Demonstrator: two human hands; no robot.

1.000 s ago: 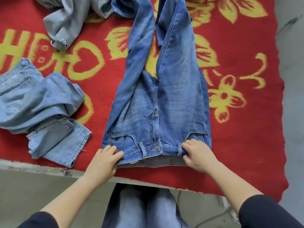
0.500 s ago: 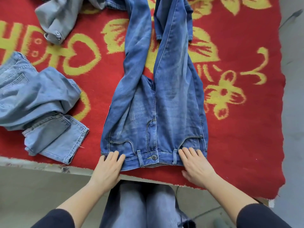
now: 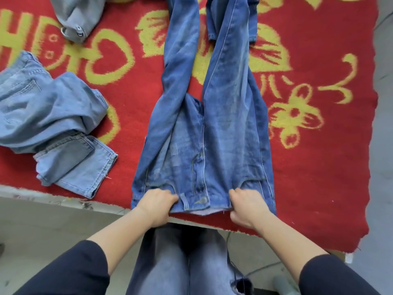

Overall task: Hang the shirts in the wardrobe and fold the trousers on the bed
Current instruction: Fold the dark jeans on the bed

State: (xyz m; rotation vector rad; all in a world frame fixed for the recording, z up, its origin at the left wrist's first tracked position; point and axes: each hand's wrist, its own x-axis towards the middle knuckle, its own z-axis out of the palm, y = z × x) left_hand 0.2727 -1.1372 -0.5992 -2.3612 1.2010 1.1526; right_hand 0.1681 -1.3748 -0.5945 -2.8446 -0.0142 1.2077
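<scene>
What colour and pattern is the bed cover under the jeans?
Bed cover: red with yellow flowers; head view.

The only lettering is on the red blanket (image 3: 319, 188) on the bed: large yellow woven letters (image 3: 32, 35) at its far left, beside a yellow heart outline (image 3: 127, 60). The frame edge cuts them off. One looks like an H, the next like a D or P, and no whole word can be read. The metal button (image 3: 203, 200) on the blue jeans (image 3: 229, 124) is too blurred to show any brand.
</scene>
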